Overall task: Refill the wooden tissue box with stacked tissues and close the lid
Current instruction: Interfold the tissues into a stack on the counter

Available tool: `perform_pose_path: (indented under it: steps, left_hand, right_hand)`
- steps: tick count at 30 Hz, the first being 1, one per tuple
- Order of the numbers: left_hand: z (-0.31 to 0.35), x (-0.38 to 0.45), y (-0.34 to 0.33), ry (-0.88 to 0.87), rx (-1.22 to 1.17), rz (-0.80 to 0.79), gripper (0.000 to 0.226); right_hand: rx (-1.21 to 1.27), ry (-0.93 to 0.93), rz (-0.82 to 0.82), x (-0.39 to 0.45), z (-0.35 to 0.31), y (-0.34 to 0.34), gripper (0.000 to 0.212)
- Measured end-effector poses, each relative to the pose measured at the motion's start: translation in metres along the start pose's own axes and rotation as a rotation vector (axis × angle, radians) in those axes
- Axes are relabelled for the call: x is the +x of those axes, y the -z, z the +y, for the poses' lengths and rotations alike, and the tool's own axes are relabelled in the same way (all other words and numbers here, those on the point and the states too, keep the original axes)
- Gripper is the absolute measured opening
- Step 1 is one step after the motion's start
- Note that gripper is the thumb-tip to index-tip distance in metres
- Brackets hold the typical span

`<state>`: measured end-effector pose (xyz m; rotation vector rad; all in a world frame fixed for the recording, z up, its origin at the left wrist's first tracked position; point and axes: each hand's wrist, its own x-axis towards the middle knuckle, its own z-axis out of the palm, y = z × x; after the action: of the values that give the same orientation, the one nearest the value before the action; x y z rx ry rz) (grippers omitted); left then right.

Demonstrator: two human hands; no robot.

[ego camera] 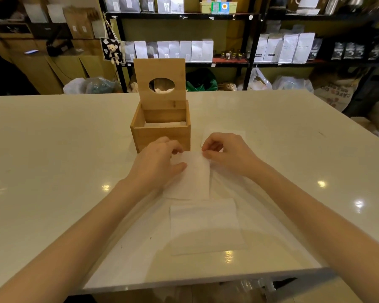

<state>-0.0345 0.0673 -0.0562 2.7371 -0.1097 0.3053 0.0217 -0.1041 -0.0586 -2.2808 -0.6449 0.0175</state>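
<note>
A wooden tissue box (162, 136) stands on the white table (53, 149), its lid (159, 68) with an oval hole hinged up and upright. White tissues lie low inside the box (164, 124). Just in front of the box, a folded white tissue (195, 176) lies on the table. My left hand (160, 162) presses its left side, thumb on top. My right hand (225, 149) pinches its top right corner. A stack of tissues (206, 226) lies nearer to me. Another tissue (206, 132) lies to the right of the box, partly behind my right hand.
The table's near edge (206, 278) runs below the stack. Behind the table stand black shelves (184, 15) with white and dark bags, and plastic sacks (291, 84) lie on the floor.
</note>
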Motion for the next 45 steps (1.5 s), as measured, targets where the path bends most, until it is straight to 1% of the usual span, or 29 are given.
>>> perform_pose_path:
  steps: [2, 3, 5, 7, 9, 11, 13, 14, 15, 17, 19, 20, 22, 24, 26, 28, 30, 32, 34, 37, 39, 42, 43, 45]
  left_hand:
    - [0.006, 0.004, 0.004, -0.095, -0.049, 0.094, 0.039]
    - [0.009, 0.007, 0.007, -0.134, -0.06, 0.11, 0.041]
    - [0.014, 0.014, 0.012, -0.17, -0.09, 0.09, 0.042]
    - [0.019, 0.019, 0.015, -0.167, -0.142, 0.051, 0.036]
    - [0.023, 0.022, 0.018, -0.144, -0.191, 0.035, 0.026]
    - [0.026, 0.022, 0.022, -0.118, -0.27, 0.061, 0.018]
    - [0.028, 0.02, 0.026, -0.081, -0.384, 0.082, 0.017]
    - [0.029, 0.019, 0.029, -0.046, -0.469, 0.074, 0.015]
    - [0.029, 0.017, 0.031, -0.001, -0.565, 0.065, 0.012]
    - [0.026, 0.014, 0.035, 0.09, -0.736, 0.066, 0.006]
    - [0.021, 0.01, 0.037, 0.156, -0.862, 0.062, 0.009]
    - [0.018, 0.008, 0.037, 0.182, -0.915, 0.051, 0.011]
    - [0.013, 0.003, 0.038, 0.201, -0.977, 0.014, 0.013]
    - [0.011, -0.001, 0.04, 0.194, -1.001, -0.055, 0.018]
    - [0.011, -0.005, 0.042, 0.191, -1.001, -0.132, 0.021]
    - [0.01, -0.011, 0.044, 0.178, -0.961, -0.195, 0.016]
    - [0.01, -0.017, 0.045, 0.159, -0.933, -0.253, 0.01]
    - [0.01, -0.022, 0.044, 0.155, -0.901, -0.318, 0.009]
    - [0.012, -0.026, 0.042, 0.152, -0.856, -0.381, 0.01]
    - [0.014, -0.032, 0.039, 0.156, -0.83, -0.431, 0.013]
    - [0.014, -0.037, 0.038, 0.164, -0.828, -0.474, 0.014]
    - [0.011, -0.043, 0.039, 0.147, -0.801, -0.61, 0.016]
    - [0.011, -0.045, 0.039, 0.142, -0.781, -0.64, 0.016]
    - [0.01, -0.046, 0.038, 0.142, -0.724, -0.645, 0.014]
  right_hand:
    - [0.06, 0.051, 0.018, -0.001, -0.007, 0.007, 0.009]
    - [0.071, 0.076, 0.023, -0.002, -0.011, 0.01, 0.009]
    - [0.089, 0.125, 0.036, -0.004, -0.02, 0.017, 0.009]
    - [0.127, 0.172, 0.063, -0.005, -0.029, 0.023, 0.009]
    - [0.173, 0.18, 0.097, -0.007, -0.034, 0.027, 0.011]
    - [0.202, 0.125, 0.116, -0.009, -0.033, 0.029, 0.02]
    - [0.182, 0.042, 0.083, -0.012, -0.027, 0.031, 0.033]
    - [0.158, 0.006, 0.047, -0.014, -0.024, 0.032, 0.035]
    - [0.143, -0.021, 0.01, -0.016, -0.02, 0.033, 0.033]
    - [0.163, -0.05, -0.026, -0.02, -0.013, 0.033, 0.02]
    - [0.241, -0.045, 0.015, -0.023, -0.009, 0.033, 0.007]
    - [0.298, -0.045, 0.043, -0.024, -0.007, 0.034, 0.004]
    - [0.4, -0.05, 0.097, -0.026, -0.007, 0.037, 0.007]
    - [0.463, -0.057, 0.126, -0.029, -0.009, 0.042, 0.011]
    - [0.484, -0.063, 0.101, -0.032, -0.012, 0.046, 0.015]
    - [0.473, -0.092, 0.026, -0.037, -0.015, 0.049, 0.018]
    - [0.442, -0.145, -0.071, -0.044, -0.015, 0.051, 0.016]
    - [0.409, -0.166, -0.17, -0.051, -0.016, 0.051, 0.013]
    - [0.389, -0.165, -0.204, -0.058, -0.017, 0.05, 0.007]
    - [0.414, -0.167, -0.198, -0.065, -0.016, 0.047, 0.008]
    - [0.434, -0.185, -0.262, -0.069, -0.015, 0.046, 0.007]
    - [0.5, -0.23, -0.418, -0.076, -0.014, 0.045, 0.008]
    - [0.52, -0.245, -0.445, -0.077, -0.013, 0.044, 0.008]
    - [0.537, -0.27, -0.448, -0.079, -0.012, 0.042, 0.009]
